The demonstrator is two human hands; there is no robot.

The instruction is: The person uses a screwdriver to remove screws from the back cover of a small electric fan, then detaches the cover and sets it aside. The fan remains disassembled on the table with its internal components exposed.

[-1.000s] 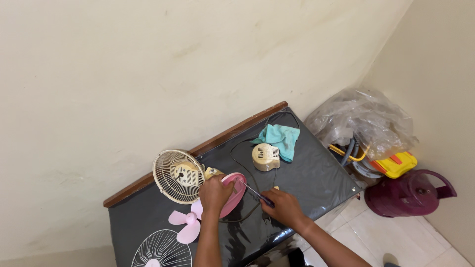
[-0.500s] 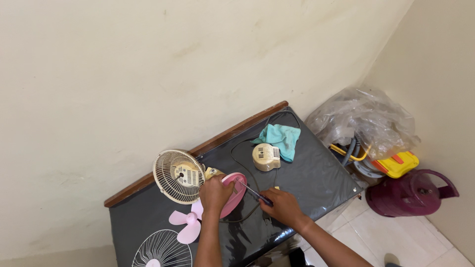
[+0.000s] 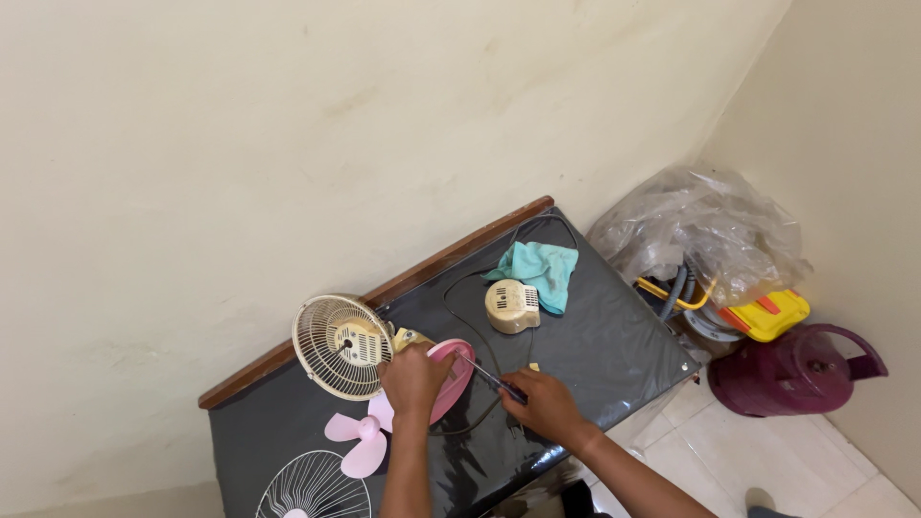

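My left hand [image 3: 414, 379] grips the pink base [image 3: 451, 379] of a small fan lying on the black-covered table [image 3: 604, 345]. The fan's cream rear grille [image 3: 341, 345] stands just left of that hand. My right hand [image 3: 547, 403] holds a screwdriver [image 3: 491, 377] whose tip points at the pink base. A pink fan blade [image 3: 357, 441] lies below the grille, and a white wire front grille [image 3: 312, 489] rests at the table's near left. A cream motor cover [image 3: 511, 305] sits beside a teal cloth [image 3: 542, 269] farther back.
A black cord [image 3: 470, 317] loops across the table. A wooden strip [image 3: 432, 264] borders the table along the cream wall. On the tiled floor to the right are a clear plastic bag [image 3: 705, 230] over hoses, a yellow box [image 3: 767, 315] and a maroon jug [image 3: 791, 369].
The view has shifted slightly. Both hands stay on the fan base and screwdriver with almost no movement.
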